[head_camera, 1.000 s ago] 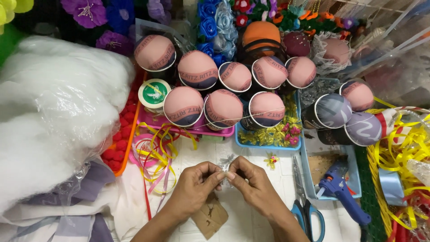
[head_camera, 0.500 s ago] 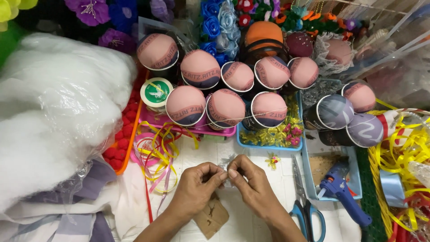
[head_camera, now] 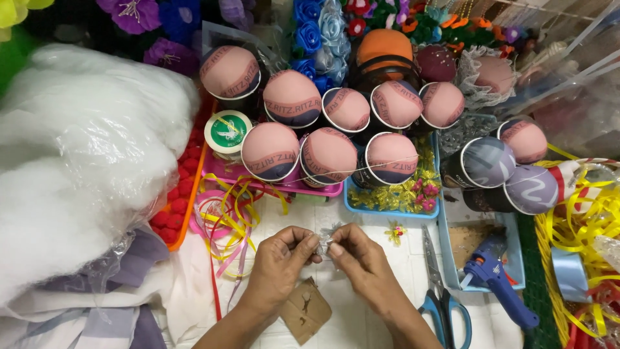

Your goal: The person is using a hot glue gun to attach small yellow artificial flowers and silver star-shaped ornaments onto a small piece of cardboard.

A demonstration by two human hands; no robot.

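- So, we see a big clear plastic bag of white fluffy stuffing (head_camera: 77, 168) filling the left side, well apart from the hands.
- We note a cluster of round pink fabric-covered cups (head_camera: 323, 129) standing behind the hands on the pink and blue trays.
- We tag the blue hot glue gun (head_camera: 494, 281) lying in a light blue tray to the right, blue-handled scissors (head_camera: 442, 291) just beside it.
- Our left hand (head_camera: 278, 268) is closed, fingertips pinching the small silvery tinsel ornament (head_camera: 328, 234).
- Our right hand (head_camera: 361, 265) is closed too, pinching the same ornament from the other side, over the white tabletop.
- A brown cardboard scrap (head_camera: 305, 310) lies below the hands.
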